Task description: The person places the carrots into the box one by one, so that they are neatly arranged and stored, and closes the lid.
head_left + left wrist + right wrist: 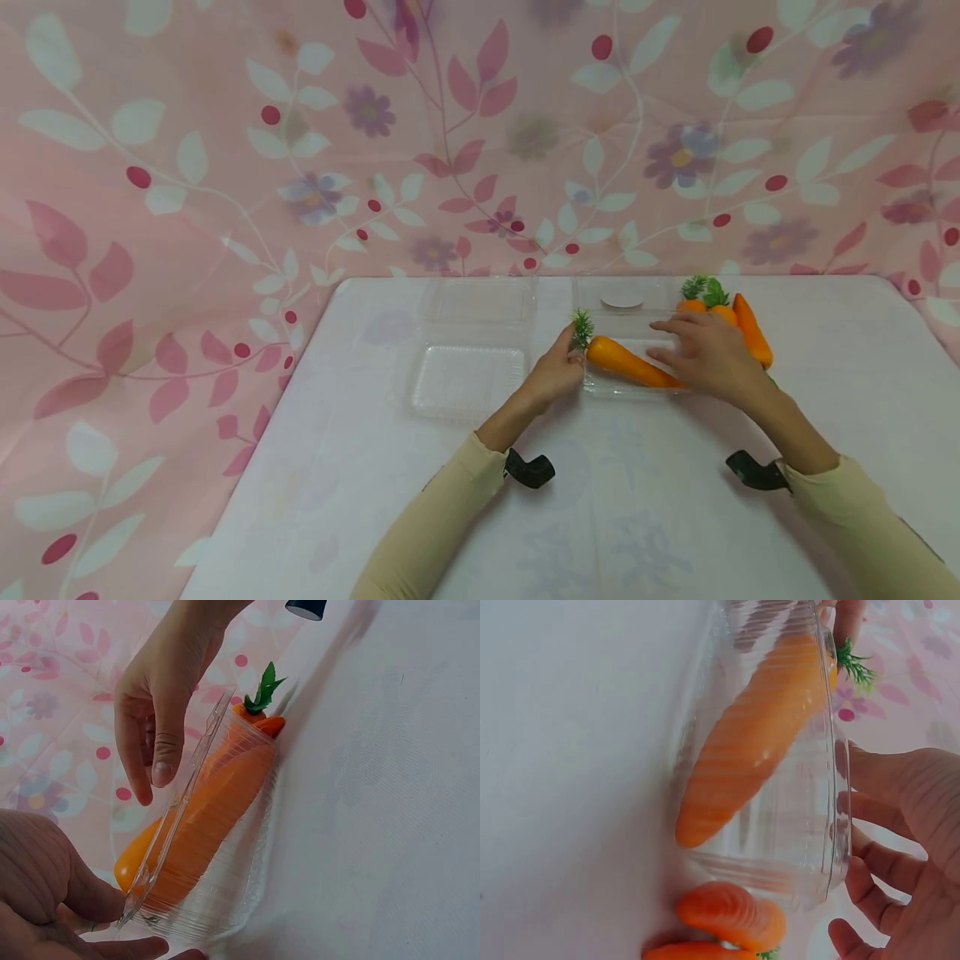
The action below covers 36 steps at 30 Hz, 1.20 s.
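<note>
A clear plastic container [637, 390] with its lid [588, 292] folded back stands right of the table's middle. One large orange toy carrot [630, 362] lies slantwise in it, its leafy green top [582, 327] sticking out over the left rim. My left hand [553, 373] grips the container's left edge beside the leaves, thumb at the rim and fingers below in the left wrist view. Over the right side, my right hand [708, 354] is spread, holding nothing. In the right wrist view its fingertips [859, 877] are right at the rim, near the carrot's [754, 742] narrow end.
A second clear container [468, 379], lid folded back, stands to the left with nothing visible inside. Several more orange toy carrots [752, 329] with green tops lie behind and right of my right hand. The white-covered table [600, 517] meets a floral pink cloth [480, 150] at the back.
</note>
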Available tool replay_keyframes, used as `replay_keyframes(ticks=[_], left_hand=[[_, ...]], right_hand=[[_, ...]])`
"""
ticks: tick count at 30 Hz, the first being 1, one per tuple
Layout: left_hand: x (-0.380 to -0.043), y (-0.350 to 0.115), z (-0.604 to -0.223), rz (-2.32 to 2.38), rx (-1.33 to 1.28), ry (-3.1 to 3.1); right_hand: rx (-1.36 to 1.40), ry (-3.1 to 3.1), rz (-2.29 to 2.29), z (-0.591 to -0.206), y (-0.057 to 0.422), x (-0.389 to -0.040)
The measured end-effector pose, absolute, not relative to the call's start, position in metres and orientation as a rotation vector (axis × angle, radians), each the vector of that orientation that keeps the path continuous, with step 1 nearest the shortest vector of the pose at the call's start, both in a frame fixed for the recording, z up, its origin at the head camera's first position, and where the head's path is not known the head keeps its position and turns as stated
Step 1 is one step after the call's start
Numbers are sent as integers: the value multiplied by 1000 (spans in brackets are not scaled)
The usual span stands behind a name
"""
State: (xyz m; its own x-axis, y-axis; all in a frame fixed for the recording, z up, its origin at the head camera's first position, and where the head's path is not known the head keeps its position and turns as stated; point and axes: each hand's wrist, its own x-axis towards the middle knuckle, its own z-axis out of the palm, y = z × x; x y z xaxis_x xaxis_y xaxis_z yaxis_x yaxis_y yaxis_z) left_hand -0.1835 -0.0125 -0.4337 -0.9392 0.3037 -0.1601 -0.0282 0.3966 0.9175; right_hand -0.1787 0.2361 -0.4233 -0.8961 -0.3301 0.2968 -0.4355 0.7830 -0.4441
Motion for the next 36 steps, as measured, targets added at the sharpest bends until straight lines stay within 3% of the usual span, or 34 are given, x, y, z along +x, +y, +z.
replay_keyframes(ticks=[36], left_hand=[[-184,-11,-433,1541,240,2351]], right_hand=[[323,-2653,951,-426,290,-173]])
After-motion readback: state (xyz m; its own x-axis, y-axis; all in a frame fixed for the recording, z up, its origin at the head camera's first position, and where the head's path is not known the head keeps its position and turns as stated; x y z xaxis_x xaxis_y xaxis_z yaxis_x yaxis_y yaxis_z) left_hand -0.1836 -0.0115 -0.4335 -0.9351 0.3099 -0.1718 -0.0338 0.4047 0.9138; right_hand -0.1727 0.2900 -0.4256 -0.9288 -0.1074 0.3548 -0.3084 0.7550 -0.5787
